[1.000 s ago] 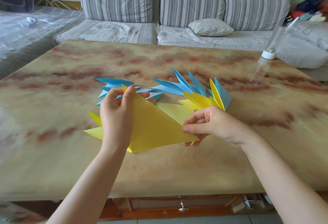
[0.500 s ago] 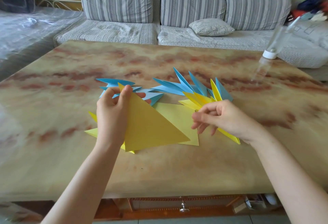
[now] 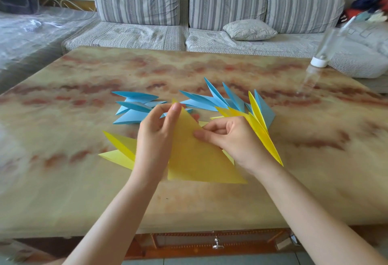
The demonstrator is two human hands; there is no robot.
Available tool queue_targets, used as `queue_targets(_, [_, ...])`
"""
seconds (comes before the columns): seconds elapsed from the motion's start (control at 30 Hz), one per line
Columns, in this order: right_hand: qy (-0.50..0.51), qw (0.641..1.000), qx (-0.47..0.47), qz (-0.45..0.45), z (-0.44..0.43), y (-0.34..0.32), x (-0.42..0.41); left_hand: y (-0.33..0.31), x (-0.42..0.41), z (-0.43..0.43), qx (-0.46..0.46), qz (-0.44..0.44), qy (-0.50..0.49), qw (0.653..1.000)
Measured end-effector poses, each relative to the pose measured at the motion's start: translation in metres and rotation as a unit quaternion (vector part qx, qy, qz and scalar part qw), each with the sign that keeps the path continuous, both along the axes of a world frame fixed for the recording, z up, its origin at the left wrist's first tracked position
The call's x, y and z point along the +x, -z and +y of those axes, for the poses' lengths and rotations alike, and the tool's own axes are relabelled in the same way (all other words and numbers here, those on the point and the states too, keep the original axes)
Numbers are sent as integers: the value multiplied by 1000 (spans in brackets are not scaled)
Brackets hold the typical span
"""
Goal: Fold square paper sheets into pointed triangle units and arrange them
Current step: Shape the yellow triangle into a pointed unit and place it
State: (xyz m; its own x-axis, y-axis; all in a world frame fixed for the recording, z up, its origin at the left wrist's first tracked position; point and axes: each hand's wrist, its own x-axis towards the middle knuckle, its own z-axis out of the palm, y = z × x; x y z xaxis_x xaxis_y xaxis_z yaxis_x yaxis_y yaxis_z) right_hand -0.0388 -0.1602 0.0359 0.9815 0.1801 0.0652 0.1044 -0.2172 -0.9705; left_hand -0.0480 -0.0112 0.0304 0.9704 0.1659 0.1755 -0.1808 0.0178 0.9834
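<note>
A yellow paper folded into a large triangle [image 3: 197, 160] is held just above the marble table [image 3: 63, 191]. My left hand [image 3: 155, 136] pinches its top corner. My right hand [image 3: 233, 139] grips its right edge, thumb pressed on the face. Pointed blue units [image 3: 134, 107] lie behind my left hand, and more blue units [image 3: 218, 99] fan out behind my right hand. Yellow pointed units [image 3: 262, 130] stand to the right of my right hand. Two more yellow units [image 3: 119, 149] lie left of my left wrist. More yellow paper lies flat under the triangle, mostly hidden.
A clear plastic bottle with a white cap [image 3: 321, 55] leans at the table's far right edge. A grey striped sofa [image 3: 178, 13] with a small cushion [image 3: 249, 29] runs behind the table. A drawer knob [image 3: 216, 244] shows below the near edge.
My right hand left the triangle's tip, reached toward the yellow units on the right, then came back onto the triangle's right edge. The triangle is now tilted more upright.
</note>
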Motion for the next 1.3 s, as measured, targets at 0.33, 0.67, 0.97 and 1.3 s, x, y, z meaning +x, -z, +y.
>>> queue_targets(0.33, [133, 987, 90, 3, -13, -2, 5, -2, -3, 10, 12, 138, 174, 975])
queue_targets(0.67, [36, 993, 47, 99, -28, -8, 2, -5, -1, 15, -35, 92, 163, 982])
queue_targets(0.97, [59, 990, 91, 93, -28, -6, 4, -5, -3, 12, -87, 80, 188, 975])
queue_targets(1.3, [69, 988, 101, 92, -26, -4, 2, -4, -4, 11, -67, 76, 154, 983])
